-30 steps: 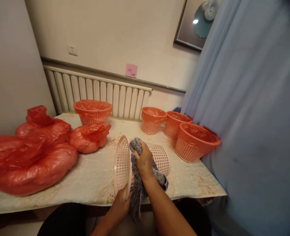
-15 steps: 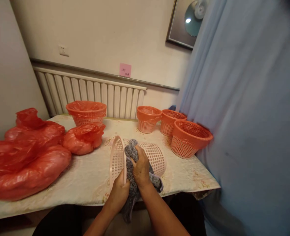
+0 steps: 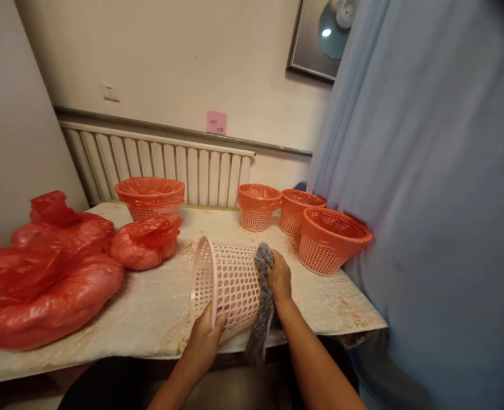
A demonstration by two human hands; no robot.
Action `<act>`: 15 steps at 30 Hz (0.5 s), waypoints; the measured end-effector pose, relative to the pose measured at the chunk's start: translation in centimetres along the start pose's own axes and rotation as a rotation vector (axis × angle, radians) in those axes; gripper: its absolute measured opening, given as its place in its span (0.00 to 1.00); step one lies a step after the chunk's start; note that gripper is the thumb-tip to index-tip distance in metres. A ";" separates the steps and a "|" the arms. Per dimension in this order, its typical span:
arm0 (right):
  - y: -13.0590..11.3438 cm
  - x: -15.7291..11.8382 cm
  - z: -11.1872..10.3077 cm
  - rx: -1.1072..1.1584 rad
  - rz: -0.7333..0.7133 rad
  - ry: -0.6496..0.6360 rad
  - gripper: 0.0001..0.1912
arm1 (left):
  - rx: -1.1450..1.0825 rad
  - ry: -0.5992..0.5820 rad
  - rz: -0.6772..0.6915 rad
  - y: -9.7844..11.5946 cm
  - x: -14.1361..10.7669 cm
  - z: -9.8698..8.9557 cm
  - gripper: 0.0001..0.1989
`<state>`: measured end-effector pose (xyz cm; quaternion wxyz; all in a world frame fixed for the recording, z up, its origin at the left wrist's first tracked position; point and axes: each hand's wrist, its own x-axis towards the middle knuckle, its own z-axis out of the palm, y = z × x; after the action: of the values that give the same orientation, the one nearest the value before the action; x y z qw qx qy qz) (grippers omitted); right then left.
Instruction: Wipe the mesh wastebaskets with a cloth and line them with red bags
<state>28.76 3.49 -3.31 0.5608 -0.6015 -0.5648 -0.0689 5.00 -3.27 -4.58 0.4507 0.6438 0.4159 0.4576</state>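
A pale pink perforated basket (image 3: 237,279) lies on its side on the cloth-covered table, its mouth facing left. My left hand (image 3: 207,333) grips the basket's rim at the lower edge, thumb outside and some fingers showing through the holes. Closed on a grey fuzzy cloth (image 3: 263,307), my right hand (image 3: 279,278) holds it against the basket's base end at the right. The cloth hangs down past the table's front edge. The fingertips of my right hand are partly hidden by the cloth.
Several filled red plastic bags (image 3: 50,296) lie at the left. A red-lined basket (image 3: 150,199) stands behind them. Three more lined baskets (image 3: 335,242) stand at the right, beside a blue curtain (image 3: 439,199). A radiator (image 3: 162,162) is behind the table (image 3: 149,307).
My right hand has moved right with the grey cloth, from near the basket's rim to its base end. More of the basket's side now shows. My left hand still holds the rim.
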 end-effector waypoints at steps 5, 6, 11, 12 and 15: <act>3.3 0.0 -2.3 -0.102 0.232 0.153 0.22 | 0.029 0.012 0.009 -0.4 0.1 -0.2 0.19; 3.4 -0.4 -2.4 -0.110 0.253 0.176 0.22 | 0.035 0.006 0.007 -0.5 0.3 -0.4 0.19; 1.2 -4.2 -0.9 -0.085 0.261 0.247 0.24 | 0.056 -0.035 0.005 -1.1 0.9 -1.4 0.19; 0.3 -5.1 -0.4 -0.075 0.239 0.246 0.24 | 0.058 -0.043 0.011 -1.3 1.0 -1.5 0.19; -3.1 -7.4 1.2 -0.048 0.113 0.176 0.24 | 0.048 -0.063 0.022 -1.7 1.1 -1.5 0.19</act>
<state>23.16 -0.87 -7.22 0.5968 -0.6372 -0.4767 -0.1034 3.66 -1.50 -5.73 0.4430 0.6729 0.4054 0.4320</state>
